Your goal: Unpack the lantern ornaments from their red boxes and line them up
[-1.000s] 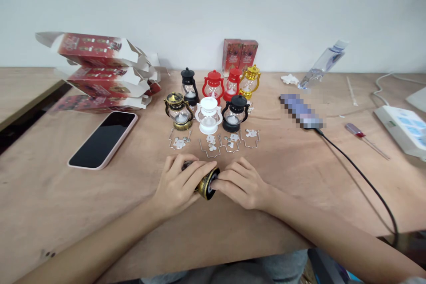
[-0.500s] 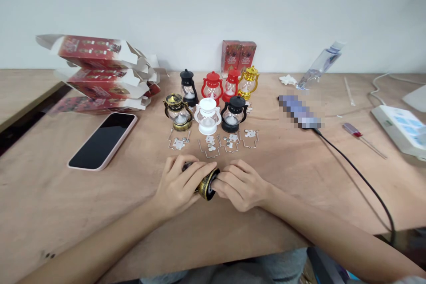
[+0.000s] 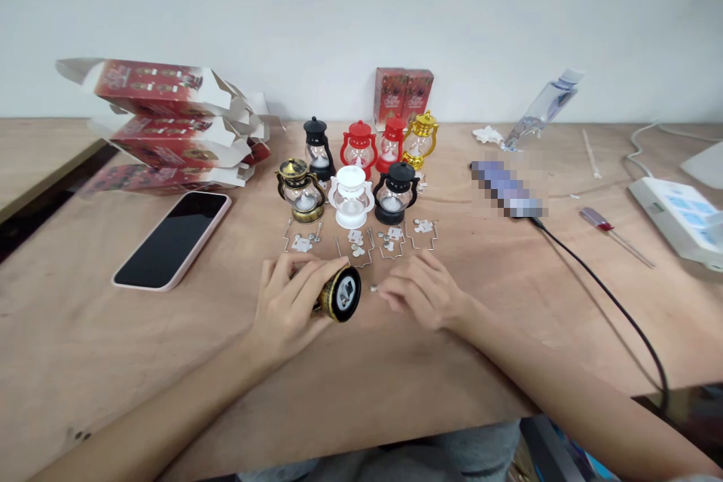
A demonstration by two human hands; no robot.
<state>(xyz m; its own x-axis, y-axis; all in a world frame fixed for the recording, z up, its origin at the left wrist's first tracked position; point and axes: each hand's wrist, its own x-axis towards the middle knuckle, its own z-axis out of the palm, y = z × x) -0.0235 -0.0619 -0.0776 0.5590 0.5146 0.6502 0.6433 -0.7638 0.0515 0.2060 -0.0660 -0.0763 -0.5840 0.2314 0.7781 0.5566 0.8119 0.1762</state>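
My left hand [image 3: 291, 301] is wrapped round a black-and-gold toy lantern [image 3: 332, 300], tipped on its side. Its round base [image 3: 346, 294] faces right and shows an uncovered battery compartment with metal contacts. Just right of that base, apart from it, my right hand [image 3: 421, 290] pinches a small silvery button cell [image 3: 373, 288] between thumb and finger. Beyond the hands lie bent wire handles [image 3: 361, 264], white battery covers [image 3: 303, 244] and loose button cells [image 3: 357, 248] in small groups. A white lantern [image 3: 351, 199] stands upright behind them, between a bronze lantern [image 3: 305, 196] and a black lantern [image 3: 392, 196].
Behind stand red lanterns [image 3: 359, 149], a gold lantern [image 3: 421, 141] and another black lantern [image 3: 319, 151]. Red boxes [image 3: 163, 139] are stacked at left above a phone [image 3: 172, 241]. At right are a blurred-out device with a black cable [image 3: 599, 286], a screwdriver [image 3: 615, 237] and a power strip [image 3: 672, 218].
My right hand has drawn away from the lantern's base to the right, bringing the button cell into sight. The lantern has shifted slightly left and up, its base turned more toward me.
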